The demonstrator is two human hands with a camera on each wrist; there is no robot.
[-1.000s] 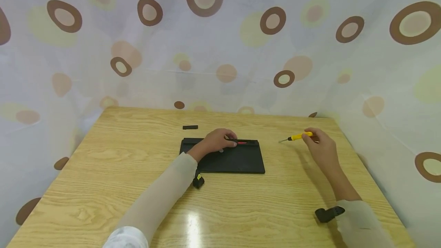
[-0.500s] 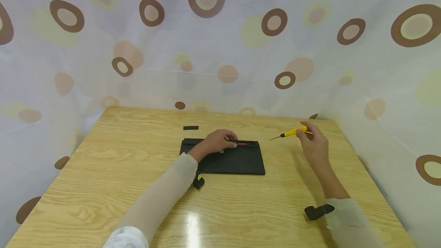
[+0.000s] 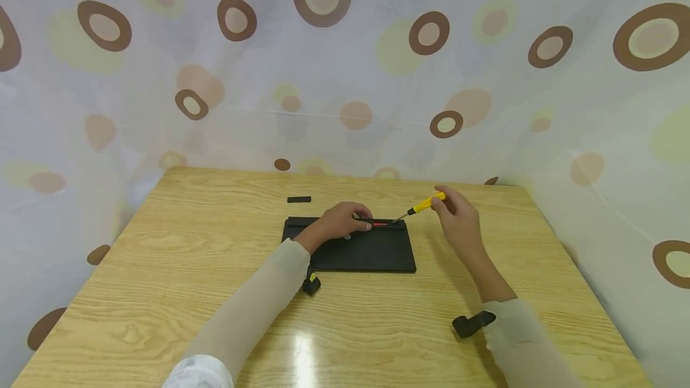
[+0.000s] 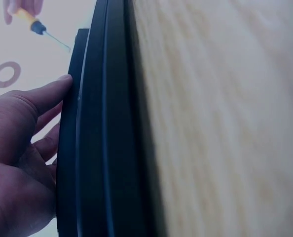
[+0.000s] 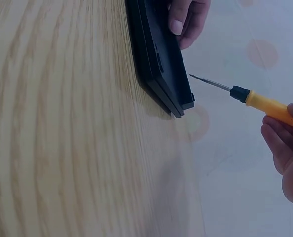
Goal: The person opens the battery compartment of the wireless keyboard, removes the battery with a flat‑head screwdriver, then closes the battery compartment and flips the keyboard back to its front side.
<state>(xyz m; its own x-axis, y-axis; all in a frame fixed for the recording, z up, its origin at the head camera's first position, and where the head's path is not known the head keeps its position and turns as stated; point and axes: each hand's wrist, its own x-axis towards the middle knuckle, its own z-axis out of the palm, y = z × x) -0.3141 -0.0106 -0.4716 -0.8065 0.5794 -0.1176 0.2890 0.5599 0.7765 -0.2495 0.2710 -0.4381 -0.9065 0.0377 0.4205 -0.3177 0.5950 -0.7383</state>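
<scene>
A flat black device (image 3: 372, 255), like a keyboard lying face down, has a raised ridge along its far edge. In that ridge is an open slot with a red piece (image 3: 380, 224) in it. My left hand (image 3: 341, 219) holds the ridge, thumb on the near side and fingers over the far side. My right hand (image 3: 462, 223) grips a yellow-handled screwdriver (image 3: 427, 203), its metal tip pointing down-left over the right end of the slot. In the right wrist view the screwdriver (image 5: 271, 107) shows its black collar and thin shaft, tip close to the ridge.
A small black strip (image 3: 299, 199), like a battery cover, lies on the wooden table (image 3: 215, 292) behind the device. A patterned curtain (image 3: 356, 64) hangs at the table's back and sides. Black wrist cameras (image 3: 473, 323) are strapped at both sleeves.
My right hand has moved left with the screwdriver, bringing its tip from beside the device to over the slot's right end. My left hand and the device have stayed in place.
</scene>
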